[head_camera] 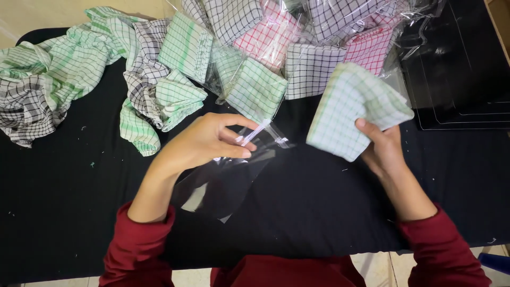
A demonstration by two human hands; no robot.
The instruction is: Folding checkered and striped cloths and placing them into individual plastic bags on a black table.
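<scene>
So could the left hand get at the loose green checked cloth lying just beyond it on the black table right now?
Probably not freely: the left hand is busy pinching the clear plastic bag. The loose green cloth lies close, with nothing between, but the hand would likely have to drop the bag first.

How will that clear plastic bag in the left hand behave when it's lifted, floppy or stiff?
Probably floppy: the clear plastic bag sags and creases below the left hand. It looks thin and see-through, so likely very light. Its glossy surface suggests it may slip on the black table.
</scene>
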